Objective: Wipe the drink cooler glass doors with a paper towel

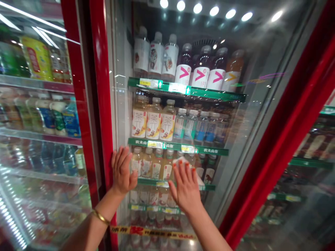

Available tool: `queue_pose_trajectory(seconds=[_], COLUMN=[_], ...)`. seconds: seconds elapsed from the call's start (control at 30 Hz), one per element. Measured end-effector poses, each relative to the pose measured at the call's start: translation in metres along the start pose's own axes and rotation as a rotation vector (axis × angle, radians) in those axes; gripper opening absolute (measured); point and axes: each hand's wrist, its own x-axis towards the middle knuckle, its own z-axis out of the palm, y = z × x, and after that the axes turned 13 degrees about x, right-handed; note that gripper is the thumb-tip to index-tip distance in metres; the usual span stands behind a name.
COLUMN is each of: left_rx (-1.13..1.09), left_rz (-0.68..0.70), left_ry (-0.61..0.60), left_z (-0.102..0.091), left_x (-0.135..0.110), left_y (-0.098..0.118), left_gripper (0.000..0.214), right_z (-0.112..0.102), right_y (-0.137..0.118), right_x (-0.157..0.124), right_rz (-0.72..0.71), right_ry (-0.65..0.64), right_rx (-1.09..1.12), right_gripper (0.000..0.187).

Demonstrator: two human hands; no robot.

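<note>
A glass fridge door (251, 132) with a red frame stands before me, bottles showing behind it. My left hand (123, 172) rests on the red frame (101, 87) and glass at the left edge, fingers stretched and thumb apart. Under the flat fingers of my right hand (185, 184) a white cloth (200, 180) is pressed against the glass. It sticks out past the fingertips and to the right of the hand; whether it is fabric or paper I cannot tell. A gold bangle (101, 217) circles my left wrist.
Green-edged shelves (214, 94) inside hold several bottles (167, 120). A yellow strip (154, 233) crosses the door low down. To the left is another drinks fridge (39, 134). A red frame (282, 129) slants along the right side, with more shelves (311, 163) beyond.
</note>
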Motion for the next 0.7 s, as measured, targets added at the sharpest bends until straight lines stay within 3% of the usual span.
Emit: queue_pose_trajectory(seconds=[0.07, 0.1, 0.17, 0.23, 0.3, 0.37, 0.43, 0.5, 0.57, 0.63, 0.7], left_rx=[-0.016, -0.029, -0.059, -0.080, -0.086, -0.092, -0.089, -0.079, -0.071, -0.070, -0.082], left_rz=[-0.006, -0.021, -0.063, -0.105, -0.142, -0.179, -0.220, -0.271, -0.318, -0.354, -0.374], left_ry=[0.024, 0.028, 0.018, -0.019, -0.063, -0.112, -0.147, -0.166, -0.162, -0.144, -0.134], left_z=[0.002, 0.002, 0.001, -0.003, -0.012, -0.022, -0.031, -0.038, -0.041, -0.044, -0.049], left_x=[-0.003, -0.005, -0.011, -0.022, -0.038, -0.057, -0.077, -0.092, -0.104, -0.111, -0.115], left_y=[-0.002, -0.003, -0.004, -0.002, 0.004, 0.014, 0.026, 0.039, 0.047, 0.051, 0.050], left_gripper=[0.069, 0.070, 0.070, 0.070, 0.070, 0.070, 0.070, 0.070, 0.070, 0.070, 0.070], right_z=[0.002, 0.008, 0.022, 0.031, 0.027, 0.012, 0.002, 0.006, 0.024, 0.042, 0.048], right_y=[-0.001, -0.008, -0.026, -0.037, -0.032, -0.018, -0.010, -0.023, -0.051, -0.074, -0.074], right_x=[0.041, 0.061, 0.083, 0.074, 0.053, 0.048, 0.074, 0.111, 0.129, 0.107, 0.058], right_rz=[0.149, 0.129, -0.095, -0.330, -0.426, -0.359, -0.195, -0.044, -0.114, -0.356, -0.510], right_ry=[0.061, 0.051, -0.042, -0.153, -0.222, -0.212, -0.158, -0.136, -0.206, -0.298, -0.364], right_rx=[-0.020, -0.016, 0.034, 0.083, 0.099, 0.074, 0.036, 0.028, 0.080, 0.117, 0.129], right_gripper=[0.083, 0.079, 0.069, 0.061, 0.058, 0.060, 0.067, 0.071, 0.071, 0.063, 0.057])
